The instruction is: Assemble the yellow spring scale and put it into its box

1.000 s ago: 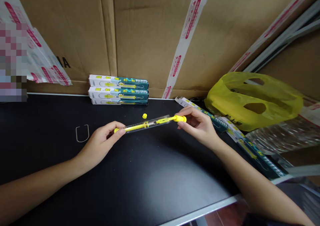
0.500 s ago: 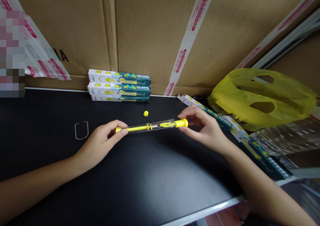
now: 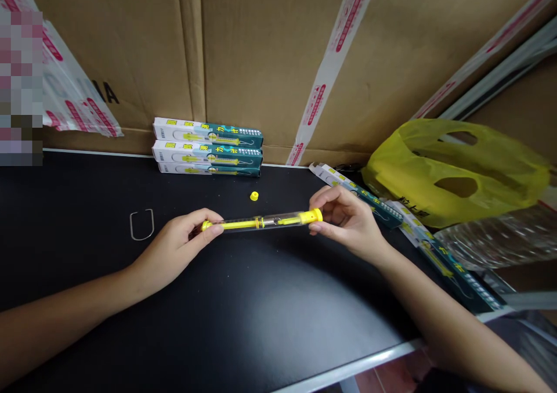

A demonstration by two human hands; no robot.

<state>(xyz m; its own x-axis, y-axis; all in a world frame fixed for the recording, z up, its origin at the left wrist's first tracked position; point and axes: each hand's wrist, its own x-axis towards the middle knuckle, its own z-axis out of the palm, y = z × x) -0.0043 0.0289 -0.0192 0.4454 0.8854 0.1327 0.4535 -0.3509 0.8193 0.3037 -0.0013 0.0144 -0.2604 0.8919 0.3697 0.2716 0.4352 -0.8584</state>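
Note:
A clear-tubed spring scale (image 3: 265,222) with yellow inner parts and a metal spring lies crosswise above the black table. My left hand (image 3: 185,236) is closed round its left end, thumb and fingers pinching the tube by the yellow end piece. At the other end, my right hand (image 3: 348,219) pinches the yellow end cap (image 3: 314,215), which sits partly inside the tube's mouth. Behind the tube, a small yellow plug (image 3: 254,196) rests on the table. A bent metal wire handle (image 3: 142,224) lies left of my left hand.
Printed spring scale boxes (image 3: 208,154) are stacked against the cardboard wall (image 3: 261,62). More boxes (image 3: 448,256) lie along the right side, beside a yellow plastic bag (image 3: 404,166) and a clear plastic bottle (image 3: 487,236). The table's metal edge (image 3: 348,367) runs along the front right.
My right hand has moved slightly left with the yellow end cap, which now sits deeper in the tube. My left hand keeps its hold, nearly still.

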